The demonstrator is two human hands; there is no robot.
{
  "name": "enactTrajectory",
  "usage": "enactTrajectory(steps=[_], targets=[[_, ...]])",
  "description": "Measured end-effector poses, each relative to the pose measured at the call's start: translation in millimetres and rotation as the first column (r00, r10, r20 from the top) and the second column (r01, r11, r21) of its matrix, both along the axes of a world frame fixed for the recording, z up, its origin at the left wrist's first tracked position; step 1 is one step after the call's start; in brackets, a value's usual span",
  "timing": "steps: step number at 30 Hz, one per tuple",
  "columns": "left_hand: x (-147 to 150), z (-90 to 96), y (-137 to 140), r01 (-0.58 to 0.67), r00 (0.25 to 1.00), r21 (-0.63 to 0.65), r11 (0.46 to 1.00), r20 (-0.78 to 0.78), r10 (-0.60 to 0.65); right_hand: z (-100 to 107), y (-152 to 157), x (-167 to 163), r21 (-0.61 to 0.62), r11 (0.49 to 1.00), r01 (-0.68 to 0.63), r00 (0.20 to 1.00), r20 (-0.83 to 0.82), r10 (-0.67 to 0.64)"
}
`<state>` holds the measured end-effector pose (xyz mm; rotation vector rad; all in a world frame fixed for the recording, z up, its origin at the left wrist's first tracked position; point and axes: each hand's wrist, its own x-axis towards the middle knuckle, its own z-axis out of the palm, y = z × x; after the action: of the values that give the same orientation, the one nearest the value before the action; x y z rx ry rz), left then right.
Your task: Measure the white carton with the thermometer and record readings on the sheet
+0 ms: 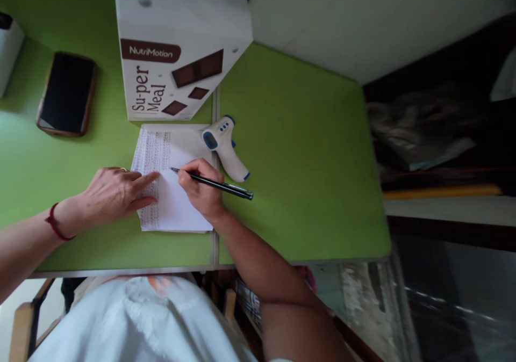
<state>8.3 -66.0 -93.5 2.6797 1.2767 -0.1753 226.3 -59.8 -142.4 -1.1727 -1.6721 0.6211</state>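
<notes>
Sheets of white paper [183, 206] lie stacked on the green table, the top one covered in rows of small handwriting on its left part. My right hand [203, 187] is closed around a black pen [231, 189], whose tip is at the paper near the edge of the writing. On the left side of the sheet my left hand [124, 187] rests flat, fingers extended over the written rows. A white and blue infrared thermometer [228, 152] lies just beyond my right hand, overlapping the paper's upper right corner.
Behind the paper stands a tall white NutriMotion box [183, 23]. A dark phone [68, 93] in a brown case lies at the left. Part of a white object [8, 50] shows at the far left edge. The green table [306, 163] has a seam beside the paper.
</notes>
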Motion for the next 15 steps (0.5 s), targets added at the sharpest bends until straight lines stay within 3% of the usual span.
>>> enactTrajectory(steps=[3,6,9,11,13,15], targets=[[-0.7,-1.4,0.4,0.002,1.0,-0.002,1.0,0.02,-0.002,2.8,3.5,5.8,0.095,0.995,0.031,0.998,0.046,-0.035],[-2.9,-2.6,1.4,0.001,0.998,0.003,1.0,0.057,-0.001,2.9,11.2,17.7,0.229,0.973,0.015,0.976,0.21,-0.064],[-6.8,-3.4,3.8,-0.028,0.968,-0.053,0.998,0.25,0.04,-2.5,19.3,30.6,0.276,0.96,-0.046,0.919,0.388,-0.067],[-10.3,-6.0,8.3,-0.096,0.862,-0.18,0.979,0.477,0.173,-7.0,22.5,35.9,0.272,0.958,-0.09,0.871,0.487,-0.056],[-14.8,-13.1,18.4,-0.194,0.656,-0.28,0.94,0.675,0.337,-9.5,24.1,37.7,0.274,0.949,-0.158,0.82,0.572,-0.029],[-20.2,-25.1,36.2,-0.3,0.444,-0.285,0.91,0.803,0.398,-8.5,24.8,37.8,0.294,0.935,-0.197,0.781,0.624,-0.032]])
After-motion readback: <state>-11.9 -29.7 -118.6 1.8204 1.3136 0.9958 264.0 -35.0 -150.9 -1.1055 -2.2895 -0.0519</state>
